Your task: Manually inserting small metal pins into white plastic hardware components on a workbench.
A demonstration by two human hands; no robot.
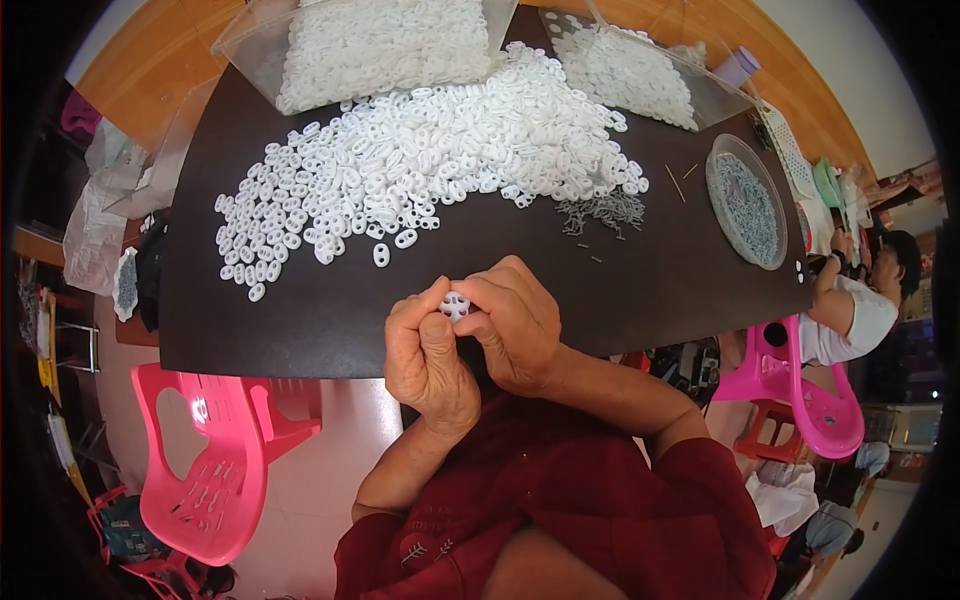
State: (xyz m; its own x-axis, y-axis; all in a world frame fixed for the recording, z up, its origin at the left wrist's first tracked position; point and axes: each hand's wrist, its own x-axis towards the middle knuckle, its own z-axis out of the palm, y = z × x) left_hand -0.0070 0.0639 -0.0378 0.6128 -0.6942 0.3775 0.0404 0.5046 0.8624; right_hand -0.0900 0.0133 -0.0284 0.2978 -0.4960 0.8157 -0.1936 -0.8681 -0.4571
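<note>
Dark worktop [330, 320], a broad heap of white oval pieces [450, 145], two hands meeting at the near edge.
The heap spreads from the worktop's far edge toward its left edge; behind it stands a large clear bin [252, 52], with a smaller clear bin [715, 97] toward the far right corner. Left hand [430, 355] and right hand [515, 325] come together just inside the near edge's middle. By the right edge lies a round dish [765, 263] of grey pins; a pile of loose pins [612, 210] adjoins the heap. Each grip is clamped, thumb and fingers, on a small white part [455, 306], seemingly slotted, though fingers partly hide it.
</note>
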